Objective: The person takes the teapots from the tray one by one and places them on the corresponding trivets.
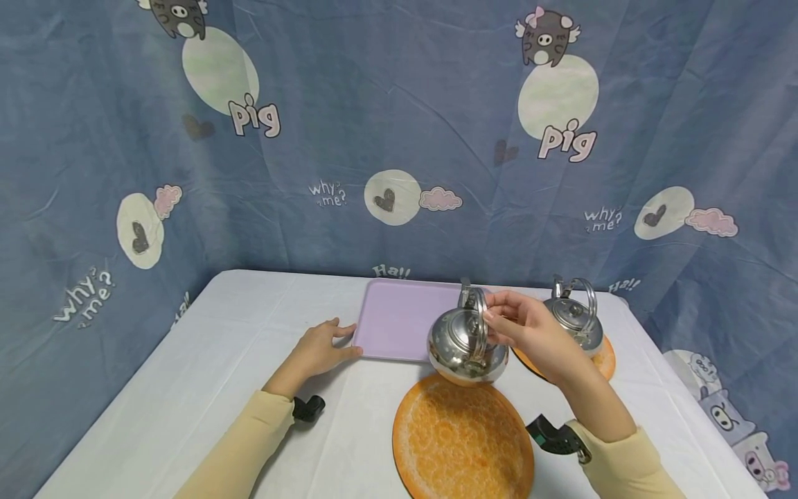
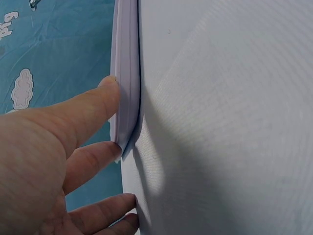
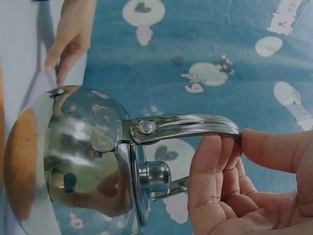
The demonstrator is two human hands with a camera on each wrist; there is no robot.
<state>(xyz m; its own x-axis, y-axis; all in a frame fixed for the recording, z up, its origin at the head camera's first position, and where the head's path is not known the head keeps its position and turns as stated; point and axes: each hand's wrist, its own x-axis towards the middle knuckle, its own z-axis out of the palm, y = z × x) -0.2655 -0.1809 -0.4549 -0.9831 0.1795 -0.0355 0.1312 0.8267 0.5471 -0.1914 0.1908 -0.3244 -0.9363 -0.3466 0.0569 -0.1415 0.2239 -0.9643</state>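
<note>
A shiny metal kettle point(image 1: 461, 346) hangs from my right hand point(image 1: 524, 326), which grips its arched handle point(image 3: 190, 126) between thumb and curled fingers. The kettle overlaps the near right part of a lilac tray point(image 1: 399, 319) in the head view; whether its base touches anything is hidden. At the tray's left edge, my left hand point(image 1: 321, 348) rests with fingers spread and thumb at the near corner. In the left wrist view the fingertips touch the tray's rim point(image 2: 127, 73).
A second metal kettle point(image 1: 576, 322) stands on an orange round mat point(image 1: 605, 360) at the back right. Another orange round mat point(image 1: 464, 443) lies at the front of the white-covered table point(image 1: 206, 360). A blue patterned curtain point(image 1: 399, 104) hangs behind.
</note>
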